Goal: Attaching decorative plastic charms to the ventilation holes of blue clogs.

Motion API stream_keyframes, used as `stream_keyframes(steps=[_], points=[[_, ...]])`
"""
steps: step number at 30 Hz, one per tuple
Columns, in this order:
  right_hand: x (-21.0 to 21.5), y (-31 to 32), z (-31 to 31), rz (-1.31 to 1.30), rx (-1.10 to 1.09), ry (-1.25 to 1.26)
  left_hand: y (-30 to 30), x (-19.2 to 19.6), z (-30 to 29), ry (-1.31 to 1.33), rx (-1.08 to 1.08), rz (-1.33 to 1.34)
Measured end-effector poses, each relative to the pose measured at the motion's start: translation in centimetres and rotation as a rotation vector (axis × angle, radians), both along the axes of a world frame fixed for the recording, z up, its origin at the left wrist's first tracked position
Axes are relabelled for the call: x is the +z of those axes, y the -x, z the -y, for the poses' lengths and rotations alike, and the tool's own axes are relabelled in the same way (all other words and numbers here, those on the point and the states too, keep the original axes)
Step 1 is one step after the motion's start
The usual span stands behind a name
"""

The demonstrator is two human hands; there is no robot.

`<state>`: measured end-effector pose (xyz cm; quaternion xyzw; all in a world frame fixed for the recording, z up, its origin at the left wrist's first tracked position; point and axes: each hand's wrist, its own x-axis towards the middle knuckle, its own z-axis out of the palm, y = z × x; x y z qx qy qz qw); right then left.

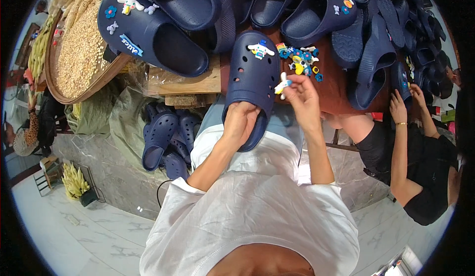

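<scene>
Nearest, the left hand (pixel 241 120) grips the heel of a navy perforated foam clog (pixel 252 78), fingers wrapped around it. Its long axis runs away from the person, toe pointing toward the brown surface (pixel 336 85). Just right, the right hand (pixel 302 100) pinches a small white-and-yellow charm (pixel 282 85) beside the clog's edge. Beyond, loose colourful charms (pixel 299 60) and navy clogs (pixel 316 16) crowd the surface.
</scene>
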<state>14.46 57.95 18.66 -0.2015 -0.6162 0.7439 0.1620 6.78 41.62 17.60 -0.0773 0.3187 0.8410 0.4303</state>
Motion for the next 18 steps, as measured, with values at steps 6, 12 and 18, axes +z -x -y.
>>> stream_keyframes(steps=[6,12,18], points=[[-0.8,0.0,2.0,0.068,-0.051,0.057,-1.2,1.7,-0.4,-0.066,0.023,-0.145],[-0.9,-0.4,1.7,0.127,-0.021,0.192,-2.1,1.1,-0.6,0.158,0.044,-0.039],[-1.1,-0.7,1.2,0.132,0.066,0.25,-3.3,0.7,0.3,0.221,0.094,-0.02]])
